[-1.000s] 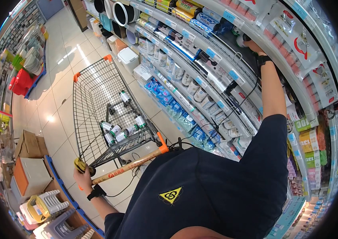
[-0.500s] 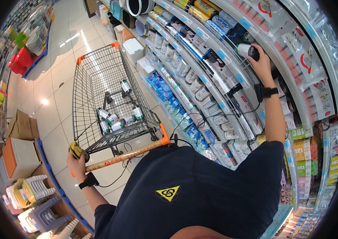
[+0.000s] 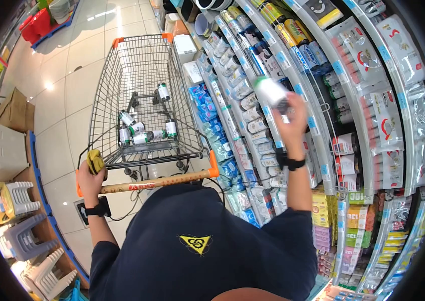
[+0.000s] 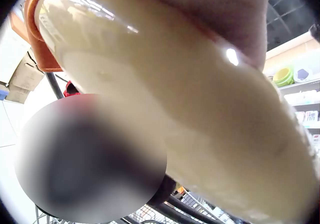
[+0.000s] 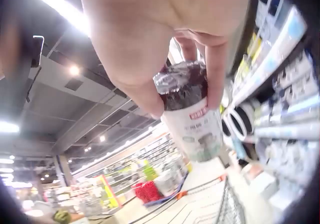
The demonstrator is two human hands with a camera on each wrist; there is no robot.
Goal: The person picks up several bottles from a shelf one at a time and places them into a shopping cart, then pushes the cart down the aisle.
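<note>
My right hand (image 3: 292,120) holds a white roll (image 3: 271,93) by its dark end, in front of the shelves and right of the cart; the roll is blurred. In the right wrist view, thumb and fingers pinch the wrapped dark end of the roll (image 5: 195,129). The left hand (image 3: 90,181) grips the left end of the cart handle (image 3: 157,181), beside a yellow-and-dark object (image 3: 95,162). Close up in the left wrist view is the pale handle (image 4: 175,94), against the hand (image 4: 225,14). Several similar rolls (image 3: 139,137) lie in the wire cart (image 3: 103,95).
Curved shelves (image 3: 350,90) of packaged goods line the right side. Stacked plastic stools (image 3: 19,233) and a cardboard box (image 3: 14,113) stand at the left. Tiled floor (image 3: 64,145) runs beside the cart, with a white lidded bin (image 3: 184,46) beyond it.
My right hand has come out of the shelf with the roll and moved left and down towards the cart. The left hand keeps its grip, while the view has turned to the right.
</note>
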